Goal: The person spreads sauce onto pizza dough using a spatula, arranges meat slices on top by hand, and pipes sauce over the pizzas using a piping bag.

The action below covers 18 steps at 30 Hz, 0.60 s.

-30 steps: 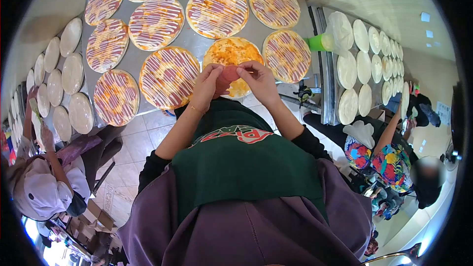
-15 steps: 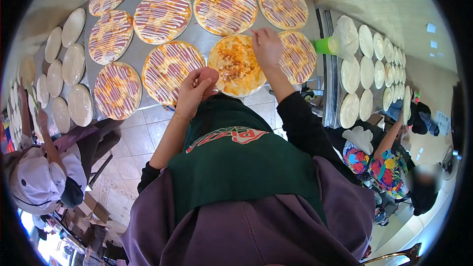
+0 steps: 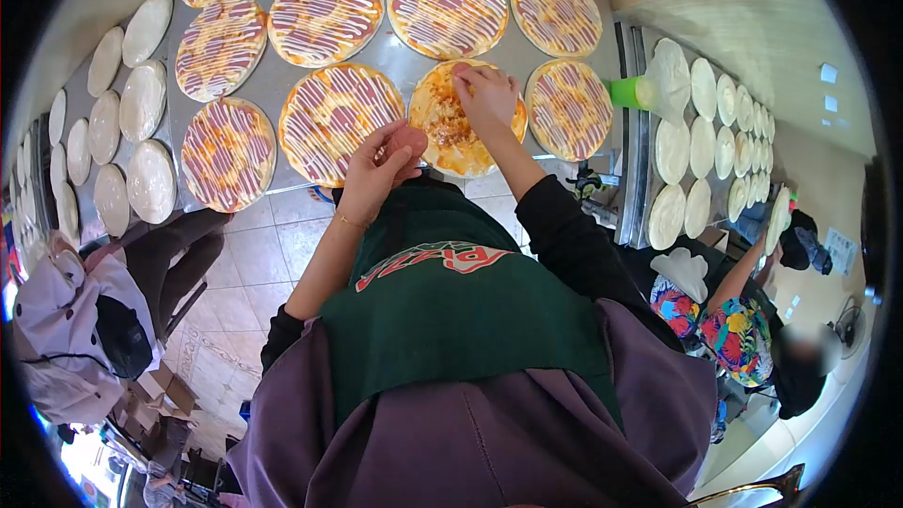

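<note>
A pizza (image 3: pixel 456 152) with grated cheese and reddish-brown crumbled topping lies in front of me. My left hand (image 3: pixel 374 167) is closed around a small stack of round pink sausage slices (image 3: pixel 410 142), just off the pizza's near-left edge. Over the pizza's upper part, my right hand (image 3: pixel 489 99) pinches a single sausage slice (image 3: pixel 459 70) at its fingertips, low against the topping. Part of the pizza is hidden under this hand. To its left sits a finished-looking pizza (image 3: pixel 340 122) with sausage slices and white sauce stripes; another striped pizza (image 3: pixel 569 110) is on the right.
Several more striped pizzas (image 3: pixel 326 15) cover the metal table (image 3: pixel 376 55). Plain dough bases (image 3: pixel 150 181) stand in rows on the left, and more bases (image 3: pixel 671 150) on the right. A green cup (image 3: pixel 628 92) lies near the right edge. Co-workers stand at both sides.
My right hand has moved left across the pizza, and a sausage slice now shows at its fingertips. My left hand still holds its stack. The person on the left has shifted, arms no longer raised.
</note>
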{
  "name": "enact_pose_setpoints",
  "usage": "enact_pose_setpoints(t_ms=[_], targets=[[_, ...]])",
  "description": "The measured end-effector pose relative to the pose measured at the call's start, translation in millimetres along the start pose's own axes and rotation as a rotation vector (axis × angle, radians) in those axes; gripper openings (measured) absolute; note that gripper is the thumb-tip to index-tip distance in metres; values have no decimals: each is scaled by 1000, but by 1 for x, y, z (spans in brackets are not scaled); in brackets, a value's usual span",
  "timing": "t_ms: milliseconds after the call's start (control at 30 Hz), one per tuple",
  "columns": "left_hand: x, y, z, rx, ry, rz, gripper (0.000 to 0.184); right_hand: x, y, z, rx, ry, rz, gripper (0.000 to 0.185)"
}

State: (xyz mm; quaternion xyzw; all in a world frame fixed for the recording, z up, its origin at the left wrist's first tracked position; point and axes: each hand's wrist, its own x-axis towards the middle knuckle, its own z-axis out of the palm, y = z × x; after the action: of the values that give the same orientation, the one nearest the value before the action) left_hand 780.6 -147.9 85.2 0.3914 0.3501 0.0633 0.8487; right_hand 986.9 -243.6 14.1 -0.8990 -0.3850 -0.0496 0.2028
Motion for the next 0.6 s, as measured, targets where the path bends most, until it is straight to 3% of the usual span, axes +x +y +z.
enact_pose_setpoints(t_ms=[267, 333, 367, 433, 600], targets=[[-1, 1, 4, 0, -48, 69, 39, -9, -3, -22, 60, -18, 9, 17], [0, 0, 6, 14, -52, 100, 37, -9, -3, -31, 388, -10, 9, 20], [0, 0, 7, 31, -55, 127, 35, -11, -8, -37, 388, -9, 8, 20], [3, -3, 8, 46, -69, 148, 35, -17, -21, -55, 744, -245, 0, 23], [6, -6, 13, 65, -110, 148, 33, -35, -48, -79, 760, -324, -82, 23]])
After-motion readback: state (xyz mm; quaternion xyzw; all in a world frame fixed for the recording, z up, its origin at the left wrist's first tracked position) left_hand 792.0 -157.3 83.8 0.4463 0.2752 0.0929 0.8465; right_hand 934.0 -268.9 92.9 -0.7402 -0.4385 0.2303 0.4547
